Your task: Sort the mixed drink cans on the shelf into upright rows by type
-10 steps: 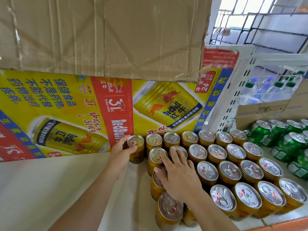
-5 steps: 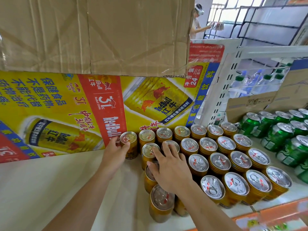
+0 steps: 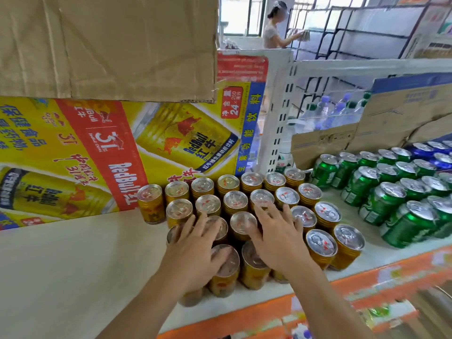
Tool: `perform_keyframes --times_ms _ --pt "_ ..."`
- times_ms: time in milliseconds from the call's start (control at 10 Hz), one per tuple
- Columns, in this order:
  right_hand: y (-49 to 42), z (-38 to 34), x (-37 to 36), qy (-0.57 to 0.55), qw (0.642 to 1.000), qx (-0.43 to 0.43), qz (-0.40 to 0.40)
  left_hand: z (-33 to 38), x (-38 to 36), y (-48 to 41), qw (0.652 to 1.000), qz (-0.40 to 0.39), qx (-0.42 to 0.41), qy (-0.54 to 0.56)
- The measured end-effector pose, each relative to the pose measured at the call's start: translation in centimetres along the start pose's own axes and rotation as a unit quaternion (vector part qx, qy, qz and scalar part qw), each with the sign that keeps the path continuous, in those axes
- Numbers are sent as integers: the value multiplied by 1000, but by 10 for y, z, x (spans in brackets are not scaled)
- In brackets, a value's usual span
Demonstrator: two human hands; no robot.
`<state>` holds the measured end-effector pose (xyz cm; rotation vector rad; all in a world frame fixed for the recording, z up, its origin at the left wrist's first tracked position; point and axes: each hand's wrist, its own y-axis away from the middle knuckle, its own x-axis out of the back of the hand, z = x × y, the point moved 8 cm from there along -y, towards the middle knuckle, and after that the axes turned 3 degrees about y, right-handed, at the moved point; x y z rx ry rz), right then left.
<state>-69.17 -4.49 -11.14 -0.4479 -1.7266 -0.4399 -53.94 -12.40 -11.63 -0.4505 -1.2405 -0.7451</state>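
The left hand (image 3: 195, 248) and right hand (image 3: 278, 237), fingers spread and fairly straight, lie over the lids of the front short gold metal drink cans (image 3: 287, 194); blur leaves actual contact uncertain. These cans stand upright in rows on the white shelf (image 3: 73, 265), before a yellow-and-red printed carton (image 3: 85, 155), with green metal cans (image 3: 367, 184) grouped apart at right

Single head-worn view, wide-angle.
Looking forward and down from close above the shelf (image 3: 73, 265), gold cans (image 3: 236, 199) near centre, green cans (image 3: 381, 206) at right.

Bare forearms, left hand (image 3: 195, 250), right hand (image 3: 278, 236).
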Motion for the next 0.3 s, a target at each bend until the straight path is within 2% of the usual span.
perform_keyframes --times_ms 100,200,300 --pt "5 25 -3 7 1000 -2 -22 1 -4 1 1000 -2 20 -19" --pt "12 28 0 -25 999 28 -2 0 1 3 999 13 33 -16" --pt "21 27 11 -52 995 63 55 9 6 10 997 36 42 -46"
